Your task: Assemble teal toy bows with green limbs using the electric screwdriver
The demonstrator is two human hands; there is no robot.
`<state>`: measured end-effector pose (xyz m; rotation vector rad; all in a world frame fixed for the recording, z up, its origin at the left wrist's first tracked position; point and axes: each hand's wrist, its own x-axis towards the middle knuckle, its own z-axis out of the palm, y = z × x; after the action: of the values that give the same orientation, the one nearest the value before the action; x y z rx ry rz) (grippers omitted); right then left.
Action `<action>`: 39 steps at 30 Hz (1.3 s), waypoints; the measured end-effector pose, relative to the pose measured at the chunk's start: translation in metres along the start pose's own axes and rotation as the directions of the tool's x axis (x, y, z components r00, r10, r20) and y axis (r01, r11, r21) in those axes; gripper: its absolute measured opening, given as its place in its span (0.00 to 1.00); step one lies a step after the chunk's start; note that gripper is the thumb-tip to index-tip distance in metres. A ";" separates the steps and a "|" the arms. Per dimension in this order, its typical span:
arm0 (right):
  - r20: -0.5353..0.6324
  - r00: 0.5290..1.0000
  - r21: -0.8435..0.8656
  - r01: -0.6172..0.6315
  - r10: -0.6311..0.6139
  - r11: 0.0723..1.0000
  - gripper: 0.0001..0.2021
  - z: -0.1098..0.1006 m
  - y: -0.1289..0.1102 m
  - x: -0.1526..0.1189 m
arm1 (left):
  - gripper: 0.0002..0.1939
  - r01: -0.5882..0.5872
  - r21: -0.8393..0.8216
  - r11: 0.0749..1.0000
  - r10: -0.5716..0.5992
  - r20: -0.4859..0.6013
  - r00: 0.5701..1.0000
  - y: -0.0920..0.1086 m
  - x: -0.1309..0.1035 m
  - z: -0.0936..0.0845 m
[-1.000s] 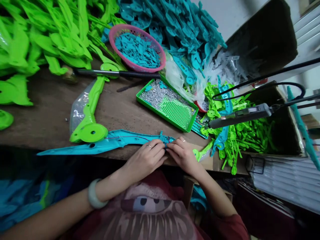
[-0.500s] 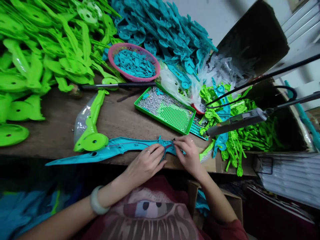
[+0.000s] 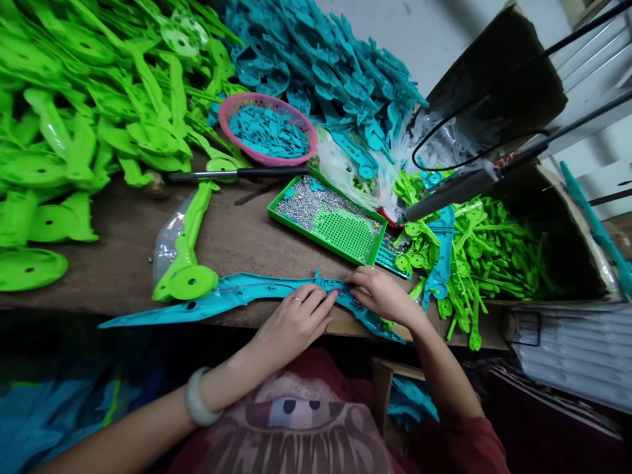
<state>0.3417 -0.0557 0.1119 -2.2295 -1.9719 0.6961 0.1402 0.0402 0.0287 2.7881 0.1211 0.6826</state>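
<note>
Left hand (image 3: 296, 320) and right hand (image 3: 385, 294) slightly apart, bent fingers touching teal bow-shaped plastic part (image 3: 237, 289); cannot tell whether either pinches anything, fingertips being partly hidden. Part lies along near edge of worktable (image 3: 237, 237). Lime-green plastic piece (image 3: 191, 282) by its left portion. Beyond: green tray (image 3: 345, 230) of small metal pieces, probably screws; farther left, pink basket (image 3: 261, 158) of small teal pieces.

"any words to read?"

"large lettering (image 3: 301, 442) on the dark red shirt (image 3: 320, 368), upside down in view. an s stands at the right end, but i can't make out the whole word."

"and above it?"

"smaller print (image 3: 292, 387), too blurred to read."
</note>
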 end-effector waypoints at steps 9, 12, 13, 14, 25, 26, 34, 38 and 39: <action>-0.122 0.982 0.102 0.157 -0.145 0.982 0.10 -0.003 -0.004 0.007 | 0.16 0.033 -0.017 0.999 -0.033 0.004 0.999 0.001 0.005 -0.001; -0.161 0.971 0.213 0.210 -0.178 0.954 0.09 -0.003 -0.002 0.016 | 0.18 0.022 -0.008 1.000 -0.022 0.028 0.999 0.001 0.005 -0.002; -0.178 0.969 0.254 0.213 -0.171 0.943 0.08 -0.003 -0.002 0.018 | 0.19 0.024 -0.004 1.000 -0.024 0.035 0.999 0.001 0.006 -0.002; -0.194 0.969 0.297 0.204 -0.151 0.933 0.08 -0.003 -0.003 0.019 | 0.21 0.029 0.002 1.000 -0.029 0.040 0.999 0.001 0.006 -0.002; -0.324 0.911 0.096 -0.236 0.254 0.967 0.04 0.037 -0.015 -0.029 | 0.21 0.028 0.010 1.000 -0.028 0.017 0.999 0.002 0.010 -0.003; -0.347 0.900 0.102 -0.242 0.263 0.965 0.03 0.044 -0.017 -0.028 | 0.21 0.031 0.003 1.000 -0.031 0.010 0.999 0.002 0.010 -0.002; -0.493 0.831 0.123 -0.228 0.259 0.966 0.06 0.068 -0.026 -0.022 | 0.20 0.017 0.026 1.000 -0.018 0.023 1.000 0.003 0.009 -0.002; -0.448 0.859 0.111 -0.223 0.250 0.968 0.07 0.063 -0.024 -0.028 | 0.20 0.015 0.033 0.999 -0.015 0.008 1.000 0.003 0.010 -0.002; -0.431 0.867 0.124 -0.219 0.251 0.968 0.06 0.060 -0.024 -0.029 | 0.20 0.016 0.032 0.999 -0.016 0.005 1.000 0.003 0.010 -0.002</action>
<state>0.2949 -0.0935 0.0749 -2.3441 -1.4529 0.2299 0.1478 0.0389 0.0354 2.8158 0.1542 0.6758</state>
